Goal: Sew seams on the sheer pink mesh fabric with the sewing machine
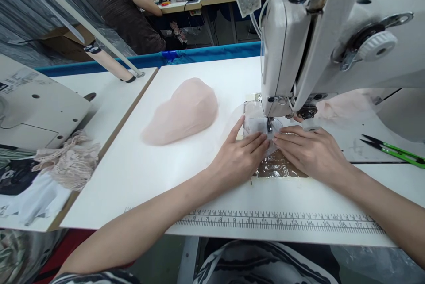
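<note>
My left hand (239, 155) lies flat with fingers stretched out on a thin, sheer pale fabric piece (257, 125) under the presser foot (269, 127) of a white sewing machine (332, 40). My right hand (310, 150) lies flat on the same fabric just right of the needle, fingers pointing left. The fingertips of both hands almost meet in front of the foot. A brownish patch (279, 166) shows on the table between my hands.
A pile of pale pink fabric (182, 113) lies left on the white table (133, 173). Green thread snips (393, 149) lie at right. A ruler strip (282, 221) runs along the front edge. Lace trims (68, 158) sit far left. Another person (122, 5) works behind.
</note>
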`<action>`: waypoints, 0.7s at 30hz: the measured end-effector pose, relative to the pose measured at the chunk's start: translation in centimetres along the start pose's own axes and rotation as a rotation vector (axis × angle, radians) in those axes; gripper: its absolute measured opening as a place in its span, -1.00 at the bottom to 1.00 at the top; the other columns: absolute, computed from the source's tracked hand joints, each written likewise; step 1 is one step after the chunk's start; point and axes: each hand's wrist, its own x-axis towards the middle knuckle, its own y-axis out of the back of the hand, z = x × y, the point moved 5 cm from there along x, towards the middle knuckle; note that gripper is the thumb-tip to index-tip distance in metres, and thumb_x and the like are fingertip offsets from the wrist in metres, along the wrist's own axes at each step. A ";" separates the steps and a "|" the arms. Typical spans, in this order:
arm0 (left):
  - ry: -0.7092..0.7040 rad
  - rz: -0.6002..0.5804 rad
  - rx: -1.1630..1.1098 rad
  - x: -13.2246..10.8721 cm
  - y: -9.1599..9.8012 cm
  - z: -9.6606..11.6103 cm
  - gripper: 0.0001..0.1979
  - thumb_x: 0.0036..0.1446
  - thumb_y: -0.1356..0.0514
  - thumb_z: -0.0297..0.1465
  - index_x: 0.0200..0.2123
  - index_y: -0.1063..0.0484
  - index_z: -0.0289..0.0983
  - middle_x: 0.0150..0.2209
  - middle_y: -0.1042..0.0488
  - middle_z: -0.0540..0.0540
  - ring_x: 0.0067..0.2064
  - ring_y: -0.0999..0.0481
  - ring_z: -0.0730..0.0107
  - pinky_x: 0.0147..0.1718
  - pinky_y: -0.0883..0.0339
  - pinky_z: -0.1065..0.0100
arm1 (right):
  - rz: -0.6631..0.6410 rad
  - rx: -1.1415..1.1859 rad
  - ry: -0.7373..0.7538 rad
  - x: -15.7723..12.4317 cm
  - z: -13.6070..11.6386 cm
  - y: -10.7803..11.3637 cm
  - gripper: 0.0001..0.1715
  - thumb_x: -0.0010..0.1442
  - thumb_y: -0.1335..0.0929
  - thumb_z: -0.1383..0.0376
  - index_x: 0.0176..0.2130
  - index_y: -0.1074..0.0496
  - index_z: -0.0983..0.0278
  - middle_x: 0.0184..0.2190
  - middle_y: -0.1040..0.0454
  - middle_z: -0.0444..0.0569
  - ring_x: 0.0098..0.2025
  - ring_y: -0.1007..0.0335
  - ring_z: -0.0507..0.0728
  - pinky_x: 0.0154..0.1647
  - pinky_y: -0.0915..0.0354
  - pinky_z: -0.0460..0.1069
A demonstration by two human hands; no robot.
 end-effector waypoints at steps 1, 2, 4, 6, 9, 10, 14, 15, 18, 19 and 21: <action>0.003 -0.003 -0.004 0.1 -0.1 -0.1 -0.69 0.29 0.00 -0.50 0.03 -0.40 -0.37 0.00 -0.50 -0.18 0.07 -0.47 0.23 0.30 0.18 -0.18 | 0.000 -0.004 -0.006 0.0 0.1 -0.1 -0.76 0.26 -0.28 0.41 -0.23 -0.55 0.28 -0.18 -0.59 -0.12 -0.23 -0.50 0.07 -0.01 -0.27 0.07; 0.008 -0.006 -0.010 0.1 -0.1 -0.2 -0.69 0.29 0.01 -0.49 0.03 -0.40 -0.36 0.00 -0.50 -0.17 0.07 -0.47 0.23 0.30 0.19 -0.19 | 0.000 -0.008 -0.010 0.0 0.1 -0.1 -0.76 0.27 -0.28 0.41 -0.23 -0.55 0.28 -0.18 -0.59 -0.11 -0.23 -0.50 0.07 -0.01 -0.28 0.07; 0.017 -0.016 -0.020 0.3 -0.2 -0.4 -0.69 0.29 0.01 -0.49 0.03 -0.40 -0.34 0.01 -0.49 -0.16 0.07 -0.47 0.22 0.30 0.22 -0.19 | -0.003 -0.006 -0.016 0.1 0.2 -0.2 -0.75 0.27 -0.27 0.42 -0.23 -0.55 0.29 -0.18 -0.59 -0.10 -0.23 -0.50 0.08 -0.03 -0.30 0.07; 0.020 -0.024 -0.026 0.4 -0.3 -0.6 -0.68 0.29 0.02 -0.48 0.03 -0.41 -0.33 0.02 -0.49 -0.16 0.08 -0.46 0.22 0.30 0.25 -0.19 | -0.007 0.004 -0.023 0.2 0.3 -0.3 -0.75 0.27 -0.27 0.42 -0.23 -0.55 0.30 -0.18 -0.59 -0.09 -0.24 -0.51 0.09 -0.03 -0.31 0.08; 0.026 -0.029 -0.033 0.5 -0.5 -0.8 -0.68 0.29 0.03 -0.48 0.03 -0.40 -0.33 0.02 -0.48 -0.16 0.10 -0.45 0.23 0.31 0.28 -0.18 | 0.006 0.008 -0.032 0.3 0.4 -0.3 -0.75 0.27 -0.27 0.42 -0.22 -0.55 0.31 -0.18 -0.59 -0.07 -0.27 -0.52 0.10 -0.03 -0.33 0.08; 0.031 -0.027 -0.039 0.5 -0.6 -0.9 -0.68 0.30 0.03 -0.48 0.04 -0.40 -0.32 0.02 -0.48 -0.15 0.10 -0.45 0.24 0.31 0.29 -0.18 | 0.009 0.003 -0.033 0.3 0.5 -0.3 -0.74 0.28 -0.26 0.42 -0.23 -0.55 0.31 -0.19 -0.59 -0.07 -0.28 -0.52 0.10 -0.04 -0.34 0.09; 0.040 -0.012 -0.050 0.6 -0.7 -1.1 -0.68 0.31 0.03 -0.47 0.03 -0.40 -0.30 0.02 -0.49 -0.14 0.10 -0.45 0.25 0.31 0.28 -0.17 | -0.002 -0.009 -0.044 0.4 0.7 -0.6 -0.72 0.29 -0.24 0.41 -0.20 -0.54 0.31 -0.22 -0.60 -0.05 -0.28 -0.53 0.11 -0.05 -0.34 0.09; 0.039 -0.008 -0.047 0.6 -0.7 -1.2 -0.68 0.30 0.03 -0.47 0.02 -0.41 -0.31 0.02 -0.49 -0.14 0.10 -0.45 0.24 0.31 0.28 -0.17 | -0.003 -0.006 -0.051 0.3 0.7 -0.6 -0.73 0.29 -0.24 0.41 -0.19 -0.54 0.31 -0.23 -0.60 -0.04 -0.28 -0.53 0.12 -0.04 -0.34 0.10; 0.032 -0.007 -0.028 0.6 -0.7 -1.1 -0.68 0.30 0.03 -0.47 0.02 -0.41 -0.33 0.02 -0.48 -0.16 0.09 -0.45 0.23 0.31 0.26 -0.17 | -0.004 0.000 -0.068 0.3 0.7 -0.6 -0.73 0.28 -0.25 0.41 -0.18 -0.54 0.32 -0.26 -0.60 -0.02 -0.27 -0.52 0.13 -0.01 -0.32 0.10; 0.031 -0.011 -0.022 0.6 -0.7 -1.1 -0.68 0.30 0.03 -0.47 0.03 -0.40 -0.34 0.02 -0.48 -0.16 0.10 -0.45 0.23 0.31 0.25 -0.18 | -0.008 -0.001 -0.069 0.3 0.7 -0.6 -0.73 0.29 -0.25 0.41 -0.18 -0.54 0.32 -0.27 -0.61 -0.02 -0.27 -0.52 0.13 -0.01 -0.31 0.10; 0.024 -0.025 -0.010 0.7 -0.7 -1.0 -0.67 0.30 0.03 -0.47 0.04 -0.39 -0.34 0.03 -0.48 -0.17 0.10 -0.45 0.23 0.30 0.21 -0.17 | -0.022 -0.007 -0.069 0.3 0.7 -0.6 -0.72 0.29 -0.23 0.41 -0.19 -0.54 0.30 -0.28 -0.61 -0.04 -0.27 -0.51 0.12 -0.02 -0.31 0.10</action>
